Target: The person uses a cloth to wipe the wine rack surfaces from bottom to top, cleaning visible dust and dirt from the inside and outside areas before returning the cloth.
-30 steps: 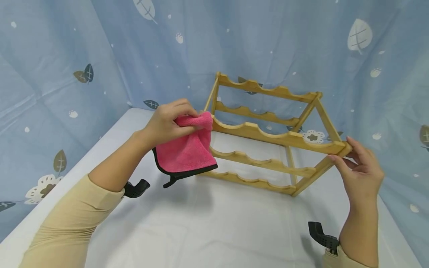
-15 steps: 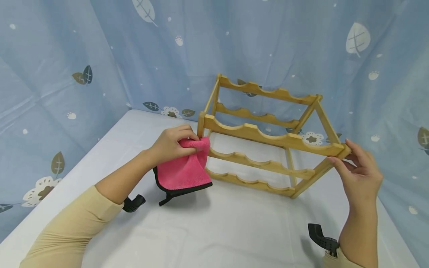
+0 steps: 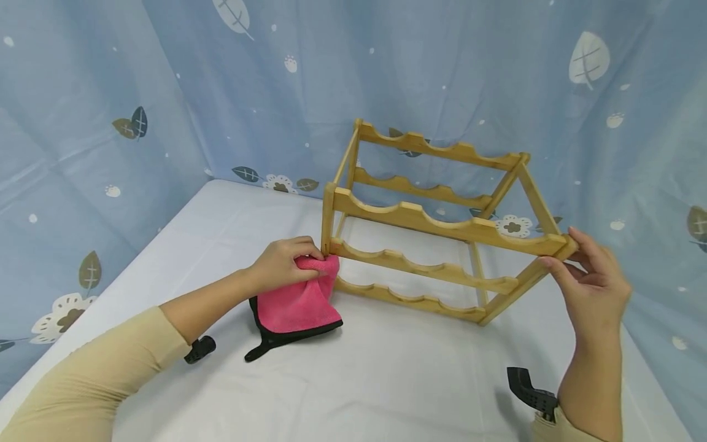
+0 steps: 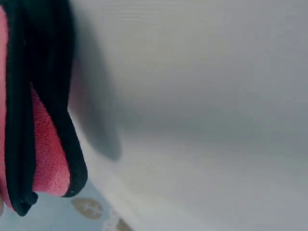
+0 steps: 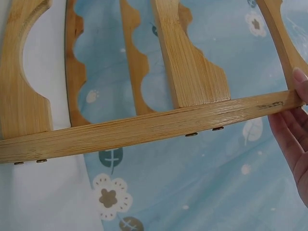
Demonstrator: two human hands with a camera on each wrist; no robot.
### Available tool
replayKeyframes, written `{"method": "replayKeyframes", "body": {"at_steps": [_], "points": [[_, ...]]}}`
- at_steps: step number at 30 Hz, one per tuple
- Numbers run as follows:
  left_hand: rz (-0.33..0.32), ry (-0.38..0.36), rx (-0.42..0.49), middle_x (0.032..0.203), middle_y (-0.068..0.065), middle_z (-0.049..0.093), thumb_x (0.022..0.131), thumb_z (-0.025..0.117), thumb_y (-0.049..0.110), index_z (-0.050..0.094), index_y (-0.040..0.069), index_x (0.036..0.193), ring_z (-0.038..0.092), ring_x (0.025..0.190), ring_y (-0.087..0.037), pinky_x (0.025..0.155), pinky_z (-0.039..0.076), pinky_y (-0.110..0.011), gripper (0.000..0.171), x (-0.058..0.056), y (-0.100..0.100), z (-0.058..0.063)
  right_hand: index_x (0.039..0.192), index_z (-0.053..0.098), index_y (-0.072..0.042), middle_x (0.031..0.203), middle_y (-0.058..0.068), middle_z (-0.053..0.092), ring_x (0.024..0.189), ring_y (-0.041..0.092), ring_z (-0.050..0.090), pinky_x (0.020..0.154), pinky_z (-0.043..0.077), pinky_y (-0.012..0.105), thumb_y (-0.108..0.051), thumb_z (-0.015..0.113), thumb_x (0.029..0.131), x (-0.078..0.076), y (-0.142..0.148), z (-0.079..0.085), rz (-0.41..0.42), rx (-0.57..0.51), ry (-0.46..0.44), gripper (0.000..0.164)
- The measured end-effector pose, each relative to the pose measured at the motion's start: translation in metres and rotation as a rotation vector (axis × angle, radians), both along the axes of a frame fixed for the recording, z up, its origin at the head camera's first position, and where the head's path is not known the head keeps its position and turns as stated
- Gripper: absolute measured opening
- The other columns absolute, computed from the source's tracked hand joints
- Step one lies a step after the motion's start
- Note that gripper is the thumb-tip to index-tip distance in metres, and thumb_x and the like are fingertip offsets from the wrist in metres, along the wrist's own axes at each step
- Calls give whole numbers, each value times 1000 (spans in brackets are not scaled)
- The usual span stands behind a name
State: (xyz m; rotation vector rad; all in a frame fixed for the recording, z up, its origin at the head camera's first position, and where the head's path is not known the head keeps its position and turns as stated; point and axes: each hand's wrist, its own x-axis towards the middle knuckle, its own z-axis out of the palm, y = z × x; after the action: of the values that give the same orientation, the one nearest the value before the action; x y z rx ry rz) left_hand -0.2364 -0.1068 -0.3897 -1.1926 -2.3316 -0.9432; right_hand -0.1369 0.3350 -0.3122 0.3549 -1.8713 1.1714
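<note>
A wooden bottle rack with scalloped rails stands tilted on the white table. My right hand grips its upper front right corner, thumb on the near side and fingers behind; the right wrist view shows the end post running into that hand. My left hand pinches a pink cloth with black edging at the rack's left front post, level with the middle rail. The cloth hangs in folds, its black loop low over the table. In the left wrist view only the cloth's edge shows.
The white table reaches toward me in front of the rack. A blue curtain with leaf and flower prints hangs close behind the rack and along both sides. Black wrist mounts stick out from the sleeves.
My left hand has slid down the rack's left front post with the cloth, from the top rail to the middle rail. The right hand and rack stay nearly in place.
</note>
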Motion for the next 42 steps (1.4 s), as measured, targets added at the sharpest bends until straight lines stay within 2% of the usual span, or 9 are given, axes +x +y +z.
{"method": "replayKeyframes", "body": {"at_steps": [5, 12, 15, 17, 20, 25, 30, 36, 42], "points": [[32, -14, -57, 82, 8, 58, 72, 75, 21, 68, 18, 87, 51, 69, -1, 59, 45, -18, 17, 1, 2, -12, 116, 55, 10, 100, -5, 56, 91, 4, 60, 74, 47, 11, 21, 64, 67, 0, 1, 0, -5, 4, -1, 51], [86, -102, -242, 82, 12, 57, 73, 73, 32, 68, 21, 87, 52, 70, -1, 63, 44, -20, 18, 0, 2, -29, 116, 55, 12, 99, -4, 56, 90, 5, 61, 74, 47, 12, 22, 64, 67, 0, 1, 0, 12, -3, 3, 51], [95, -127, -278, 83, 12, 58, 74, 72, 35, 68, 21, 87, 53, 71, -2, 63, 44, -20, 20, 0, 3, -32, 117, 55, 10, 100, -6, 56, 90, 4, 61, 74, 47, 11, 21, 64, 67, 0, 1, 0, 3, 10, -7, 51], [94, -118, -277, 83, 11, 58, 74, 72, 35, 68, 20, 87, 53, 71, -2, 62, 44, -20, 21, 0, 3, -33, 117, 55, 10, 100, -6, 56, 91, 4, 60, 75, 47, 10, 22, 64, 67, 0, 1, 0, 0, 17, -13, 52], [78, -41, -275, 82, 8, 59, 73, 74, 34, 68, 19, 87, 54, 69, -3, 59, 44, -18, 21, 0, 4, -34, 118, 55, 9, 99, -7, 55, 92, 3, 60, 75, 46, 10, 22, 63, 68, -1, 2, 1, -5, 25, -23, 52], [10, 154, -229, 80, 6, 59, 69, 77, 29, 67, 17, 85, 55, 65, -2, 53, 44, -14, 22, 1, 7, -35, 118, 56, 7, 97, -8, 55, 91, 3, 60, 75, 46, 10, 22, 63, 68, -1, 3, 2, -16, 27, -38, 53], [-74, 294, -151, 82, 5, 60, 66, 79, 24, 66, 16, 85, 58, 67, -2, 54, 47, -14, 24, 4, 15, -27, 119, 55, 8, 99, -6, 55, 92, 4, 60, 75, 46, 10, 23, 62, 68, 0, 5, 2, 2, 25, -35, 53], [-136, 375, -83, 78, 5, 57, 65, 79, 20, 64, 15, 84, 54, 61, -2, 50, 44, -13, 25, 11, 33, -10, 120, 53, 9, 102, -5, 55, 94, 4, 60, 76, 46, 11, 24, 61, 68, 1, 6, 3, 27, 59, -38, 55], [-199, 403, -27, 76, 5, 56, 66, 80, 21, 63, 14, 84, 51, 57, -1, 49, 40, -11, 25, 21, 57, 9, 122, 49, 12, 108, 1, 56, 96, 8, 60, 76, 47, 13, 26, 60, 67, 3, 9, 4, 142, 35, -44, 58]]}}
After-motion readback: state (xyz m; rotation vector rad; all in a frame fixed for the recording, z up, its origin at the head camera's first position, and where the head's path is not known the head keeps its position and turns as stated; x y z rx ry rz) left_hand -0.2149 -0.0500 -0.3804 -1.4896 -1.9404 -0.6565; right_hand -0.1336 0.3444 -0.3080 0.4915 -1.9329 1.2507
